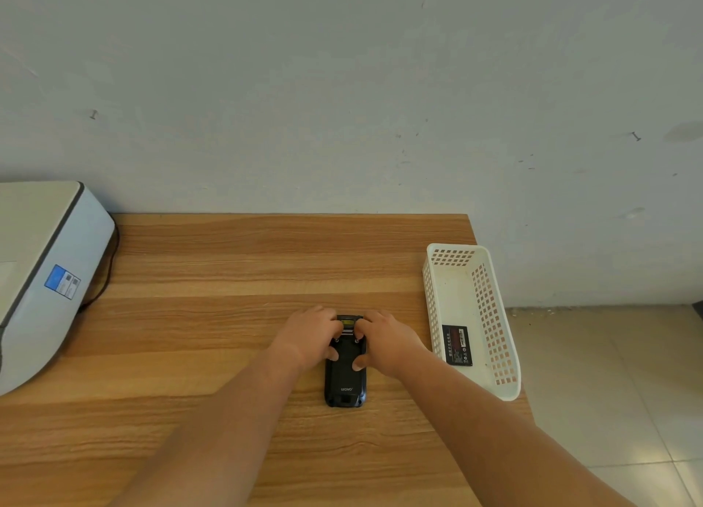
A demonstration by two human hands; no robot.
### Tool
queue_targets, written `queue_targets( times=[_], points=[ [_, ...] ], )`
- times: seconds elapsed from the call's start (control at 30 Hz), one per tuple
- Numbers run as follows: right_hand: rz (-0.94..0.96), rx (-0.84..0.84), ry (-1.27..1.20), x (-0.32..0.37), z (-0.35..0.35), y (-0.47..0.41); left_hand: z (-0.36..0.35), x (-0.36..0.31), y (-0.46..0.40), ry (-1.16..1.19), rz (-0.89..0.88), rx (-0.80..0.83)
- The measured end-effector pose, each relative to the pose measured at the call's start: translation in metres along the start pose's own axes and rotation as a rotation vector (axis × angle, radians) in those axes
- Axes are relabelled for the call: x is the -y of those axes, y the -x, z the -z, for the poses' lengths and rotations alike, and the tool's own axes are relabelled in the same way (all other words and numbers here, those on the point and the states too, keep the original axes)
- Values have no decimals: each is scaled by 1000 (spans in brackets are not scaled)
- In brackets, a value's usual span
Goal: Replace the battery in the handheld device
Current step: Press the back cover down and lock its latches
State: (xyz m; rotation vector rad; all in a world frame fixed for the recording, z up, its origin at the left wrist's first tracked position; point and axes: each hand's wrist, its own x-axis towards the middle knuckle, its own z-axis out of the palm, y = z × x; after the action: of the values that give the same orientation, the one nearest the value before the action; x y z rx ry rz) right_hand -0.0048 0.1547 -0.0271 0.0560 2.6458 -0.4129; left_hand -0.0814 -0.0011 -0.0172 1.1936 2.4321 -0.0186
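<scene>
1. Head view, the device: the handheld device (pixel 345 369) lies face down on the wooden table (pixel 228 278), back cover up, its scanner end toward 12 o'clock and its logo end toward 6 o'clock. Lying flat like this, the table takes the pressing force, so neither hand has to carry it.

2. Head view, left hand: the left hand (pixel 310 335) grasps the device's upper left edge, fingers curled over the top corner near the scanner window and the thumb pressed on the back cover. I judge that it steadies the body while working a latch at that corner.

3. Head view, right hand: the right hand (pixel 384 339) mirrors it from 3 o'clock, fingers curled onto the upper right corner and the thumb flat on the cover. The symmetric hold suggests the two small catches near the top are being worked together, or the cover is being pressed or slid. Which of these cannot be told, as the fingertips hide the catches.

4. Head view, the battery: a black battery (pixel 457 345) lies label up in the white basket (pixel 490 316), at 3 o'clock from the device, near but apart from it. Whether it is the fresh or the spent one is not shown.

5. Head view, surroundings: a white machine (pixel 49 270) with a blue label sits at 9 o'clock, well apart, out of the working area.

6. Judgement: the cover looks in place, so the task is at a cover step.
</scene>
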Motion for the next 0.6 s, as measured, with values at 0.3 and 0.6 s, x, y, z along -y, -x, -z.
queue_targets(
  times=[0.3, 0.6],
  points=[
    [-30, -23, -76, 0, -3, 1, -4, -1, 3, 117, 87, -29],
    [56, -92, -160, -1, -10, 5, -4, -1, 8, 210, 20, -73]
  ],
)
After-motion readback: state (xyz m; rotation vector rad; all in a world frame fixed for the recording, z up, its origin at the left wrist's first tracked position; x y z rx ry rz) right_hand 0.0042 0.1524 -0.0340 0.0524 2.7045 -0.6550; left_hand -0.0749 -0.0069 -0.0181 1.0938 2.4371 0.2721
